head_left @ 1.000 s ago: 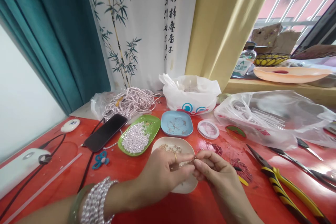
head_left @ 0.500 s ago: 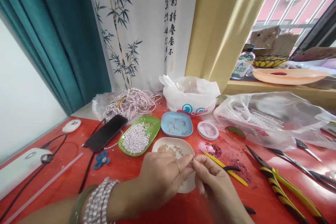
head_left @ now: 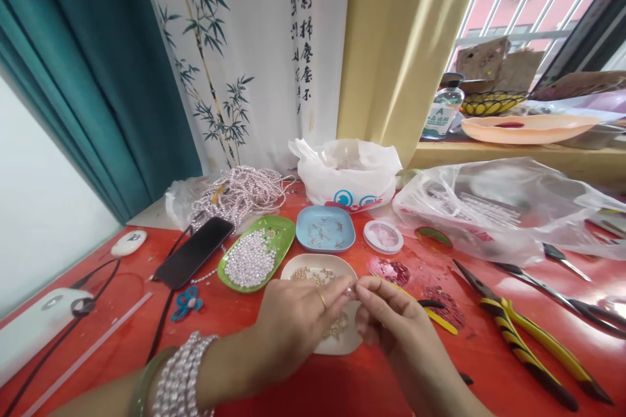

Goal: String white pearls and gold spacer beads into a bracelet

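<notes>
Tiny piece [head_left: 351, 289] sits pinched by our left hand [head_left: 295, 313] and right hand [head_left: 398, 316] above the cream tray [head_left: 345, 343] of gold beads [head_left: 315, 275]; toward the bench [head_left: 274, 397]'s back edge, our green tray [head_left: 284, 233] holds pearly beads [head_left: 249, 259].

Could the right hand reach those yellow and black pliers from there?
Probably yes: the long-nose pliers lie uncovered to the right of the right hand. Its fingers are at a tiny item with the left hand, so they might need freeing first.

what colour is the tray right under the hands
The tray is cream; the head view shows it best.
</notes>
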### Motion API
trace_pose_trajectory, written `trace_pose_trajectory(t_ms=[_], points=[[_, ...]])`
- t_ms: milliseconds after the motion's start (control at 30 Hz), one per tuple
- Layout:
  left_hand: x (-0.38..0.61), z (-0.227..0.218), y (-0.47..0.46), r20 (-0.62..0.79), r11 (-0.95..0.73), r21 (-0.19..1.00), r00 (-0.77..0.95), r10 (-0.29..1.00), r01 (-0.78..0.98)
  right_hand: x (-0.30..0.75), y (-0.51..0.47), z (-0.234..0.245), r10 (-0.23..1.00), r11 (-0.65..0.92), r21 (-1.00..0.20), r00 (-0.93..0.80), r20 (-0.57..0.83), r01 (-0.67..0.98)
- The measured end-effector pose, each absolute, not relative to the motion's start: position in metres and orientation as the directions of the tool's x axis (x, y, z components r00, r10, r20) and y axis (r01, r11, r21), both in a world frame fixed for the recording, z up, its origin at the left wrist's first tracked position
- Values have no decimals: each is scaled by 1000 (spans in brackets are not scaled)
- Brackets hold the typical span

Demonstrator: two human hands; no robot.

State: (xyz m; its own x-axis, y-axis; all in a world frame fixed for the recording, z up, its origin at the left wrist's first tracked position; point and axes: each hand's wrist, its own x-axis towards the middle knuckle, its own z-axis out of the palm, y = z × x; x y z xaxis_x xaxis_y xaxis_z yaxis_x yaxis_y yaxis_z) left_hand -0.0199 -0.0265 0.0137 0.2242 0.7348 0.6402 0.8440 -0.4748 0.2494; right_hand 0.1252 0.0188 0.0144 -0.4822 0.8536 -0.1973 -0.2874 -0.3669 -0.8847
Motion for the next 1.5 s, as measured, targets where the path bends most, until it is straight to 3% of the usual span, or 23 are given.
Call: trace_pose_trajectory(t_ms=[100,233,367,467,733,933,1100,1500], points=[[-19,16,-27,585,-437,318,188,789,842,127,22,19,889,-270,-938,-431,-156,-217],[-17,19,-27,474,-410,525,144,869,746,129,25,24,872,-201,-975,-470,-135,-94],[-15,24,-27,343,-331,734,97,934,593,132,28,30,836,-186,-980,-535,-121,-69],[-14,27,-28,254,-293,814,147,956,501,134,28,35,788,-149,-986,-611,-72,-76],[-14,19,-31,171,-200,934,119,978,297,136,26,34,678,-151,-984,-734,-34,-93],[-12,18,-29,-28,28,1000,4,1000,0,140,26,33,747,209,-977,-651,134,39],[-12,18,-29,29,-28,999,-24,999,45,144,25,34,729,438,-883,-641,239,169],[-10,21,-30,35,-28,994,-70,997,107,143,24,35,731,443,-876,-642,231,189]])
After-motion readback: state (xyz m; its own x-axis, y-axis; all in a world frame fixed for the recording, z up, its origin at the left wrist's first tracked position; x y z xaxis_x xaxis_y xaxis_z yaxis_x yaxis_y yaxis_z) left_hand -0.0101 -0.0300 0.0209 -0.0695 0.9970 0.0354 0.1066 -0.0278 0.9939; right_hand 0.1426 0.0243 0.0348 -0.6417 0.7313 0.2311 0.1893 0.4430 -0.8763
